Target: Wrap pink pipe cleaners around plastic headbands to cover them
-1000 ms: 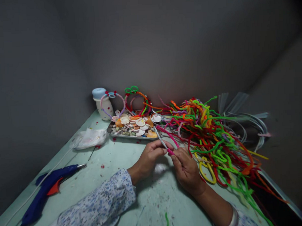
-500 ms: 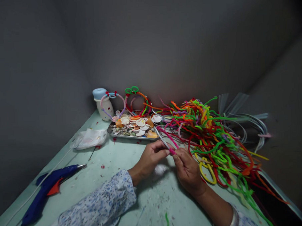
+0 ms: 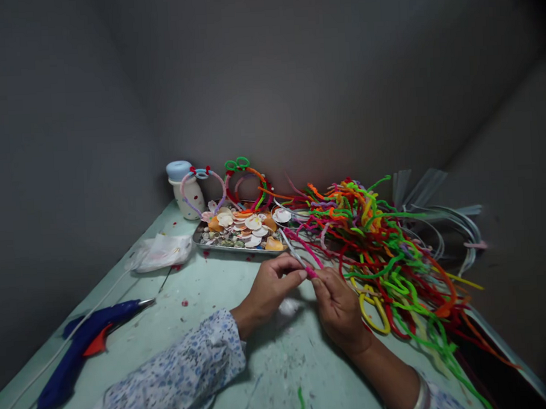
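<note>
In front of me a narrow whitish band [image 3: 291,244] slants up from between my hands, and a pink pipe cleaner [image 3: 309,250] runs beside it. Some of the pink is wound around the band's near end, between my fingertips. My left hand [image 3: 266,292] pinches the band with thumb and forefinger. Closed on the pink wrapped end, my right hand [image 3: 343,313] covers part of it. To the right, close to that hand, lies a yellow looped pipe cleaner [image 3: 375,311].
A metal tray [image 3: 239,249] of shells stands behind my hands, with wrapped headbands [image 3: 202,171] and a blue-lidded jar [image 3: 186,193] beyond. Tangled pipe cleaners [image 3: 364,224] and clear hoops [image 3: 469,238] fill the right. A blue glue gun [image 3: 86,342] and plastic bag [image 3: 164,252] lie left.
Both hands hold nearly the same position. The pink end between my fingertips has shifted very slightly, and the whole view has moved a little.
</note>
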`<state>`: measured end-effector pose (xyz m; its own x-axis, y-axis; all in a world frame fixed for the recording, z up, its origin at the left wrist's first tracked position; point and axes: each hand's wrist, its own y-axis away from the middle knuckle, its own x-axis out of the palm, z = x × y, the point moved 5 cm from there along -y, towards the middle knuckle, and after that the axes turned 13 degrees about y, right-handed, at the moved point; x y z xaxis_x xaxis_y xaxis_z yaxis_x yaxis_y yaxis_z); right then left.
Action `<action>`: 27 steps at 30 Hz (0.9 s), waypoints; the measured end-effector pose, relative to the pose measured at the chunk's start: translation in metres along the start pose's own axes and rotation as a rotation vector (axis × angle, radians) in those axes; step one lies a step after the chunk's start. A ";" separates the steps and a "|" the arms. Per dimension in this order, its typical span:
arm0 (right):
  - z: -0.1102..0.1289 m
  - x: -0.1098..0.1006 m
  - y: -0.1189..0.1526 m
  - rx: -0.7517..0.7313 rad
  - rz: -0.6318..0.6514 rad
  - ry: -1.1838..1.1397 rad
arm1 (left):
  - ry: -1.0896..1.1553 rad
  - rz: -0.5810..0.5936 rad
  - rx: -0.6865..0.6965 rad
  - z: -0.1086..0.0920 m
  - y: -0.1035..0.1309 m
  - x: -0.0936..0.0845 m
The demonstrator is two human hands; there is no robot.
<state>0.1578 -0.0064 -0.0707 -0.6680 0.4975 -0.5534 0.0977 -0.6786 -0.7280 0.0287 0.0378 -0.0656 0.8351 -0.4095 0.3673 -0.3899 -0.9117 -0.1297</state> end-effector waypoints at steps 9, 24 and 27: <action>0.000 0.002 -0.001 -0.038 -0.008 0.103 | -0.020 -0.072 -0.003 0.002 0.001 -0.001; -0.001 0.002 -0.003 -0.029 0.002 0.099 | 0.040 -0.103 0.020 0.004 0.003 0.002; -0.004 0.004 -0.003 -0.006 0.015 0.080 | 0.037 -0.117 0.008 0.005 0.003 0.002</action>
<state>0.1580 -0.0007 -0.0724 -0.6053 0.5294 -0.5944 0.1118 -0.6828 -0.7220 0.0308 0.0342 -0.0700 0.8598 -0.2988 0.4140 -0.2872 -0.9535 -0.0916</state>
